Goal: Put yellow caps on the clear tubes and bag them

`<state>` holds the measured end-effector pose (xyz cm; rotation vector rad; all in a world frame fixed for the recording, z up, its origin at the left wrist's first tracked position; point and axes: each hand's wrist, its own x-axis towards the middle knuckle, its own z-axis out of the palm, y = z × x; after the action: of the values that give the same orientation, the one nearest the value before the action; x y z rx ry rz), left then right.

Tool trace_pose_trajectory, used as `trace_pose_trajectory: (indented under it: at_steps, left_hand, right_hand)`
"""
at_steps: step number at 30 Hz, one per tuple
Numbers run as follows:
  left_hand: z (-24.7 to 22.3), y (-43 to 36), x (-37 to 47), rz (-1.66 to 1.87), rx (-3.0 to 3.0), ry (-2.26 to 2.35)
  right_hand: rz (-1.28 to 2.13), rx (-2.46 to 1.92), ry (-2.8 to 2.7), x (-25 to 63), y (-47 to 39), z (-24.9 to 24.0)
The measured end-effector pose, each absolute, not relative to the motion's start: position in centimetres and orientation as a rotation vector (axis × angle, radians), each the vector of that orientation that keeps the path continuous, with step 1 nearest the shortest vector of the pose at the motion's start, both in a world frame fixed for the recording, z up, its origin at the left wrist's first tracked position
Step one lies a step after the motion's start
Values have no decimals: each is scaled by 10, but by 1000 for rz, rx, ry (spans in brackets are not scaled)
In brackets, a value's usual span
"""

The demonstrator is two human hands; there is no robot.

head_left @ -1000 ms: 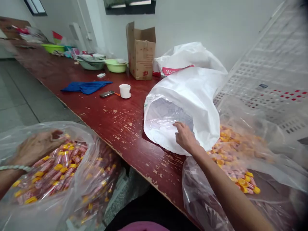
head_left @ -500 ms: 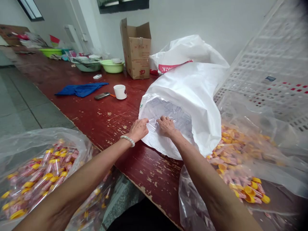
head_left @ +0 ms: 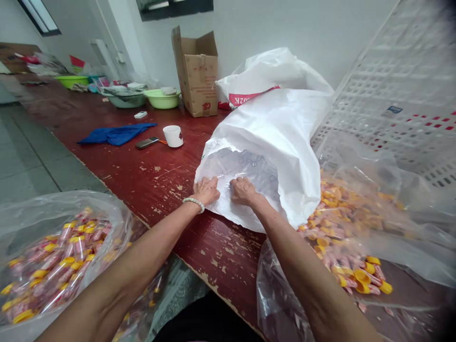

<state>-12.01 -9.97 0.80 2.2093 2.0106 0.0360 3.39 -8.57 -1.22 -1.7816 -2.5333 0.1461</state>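
Observation:
A large white woven sack (head_left: 274,123) lies on its side with its mouth facing me. Many clear plastic tubes (head_left: 249,164) lie inside it. At the left part of the mouth, my left hand (head_left: 207,191), with a pale bead bracelet at the wrist, has its fingers curled closed; what they hold is hidden. Just to its right, my right hand (head_left: 244,191) reaches inside the opening. Its thumb and fingers are pinched at a clear tube, seen only as a faint glint. A small gap separates the two hands.
Yellow-capped tubes with pink-and-white contents fill a clear bag (head_left: 64,266) at left; a heap of similar tubes (head_left: 363,275) lies right. A white perforated crate (head_left: 399,85) leans behind. On the red table (head_left: 156,180) stand a cup (head_left: 173,136), phone (head_left: 147,143), blue cloth (head_left: 117,134) and carton (head_left: 200,85).
My left hand has turned and drawn slightly back against the sack's mouth, away from the tube at its fingertips. The right hand stays inside the opening, its fingers more closed. The view has shifted slightly.

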Motion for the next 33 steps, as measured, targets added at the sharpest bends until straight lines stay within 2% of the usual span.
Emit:
trace_pose_trajectory:
  at_steps: [10, 19, 24, 29, 33]
  left_hand:
    - [11, -90, -133, 135, 2073, 2009]
    - [13, -86, -153, 615, 1766, 1878]
    - [29, -85, -179, 824, 1582, 1739]
    - [32, -90, -178, 836, 1631, 1706]
    - [27, -87, -162, 780, 1744, 1793]
  right_hand:
    - [350, -1680, -2426, 49, -108, -10]
    - [319, -1677, -2325, 45, -116, 0]
    - [261, -1907, -2059, 48, -129, 25]
    - [467, -2067, -1982, 40, -146, 20]
    - [449, -2105, -1992, 25, -153, 5]
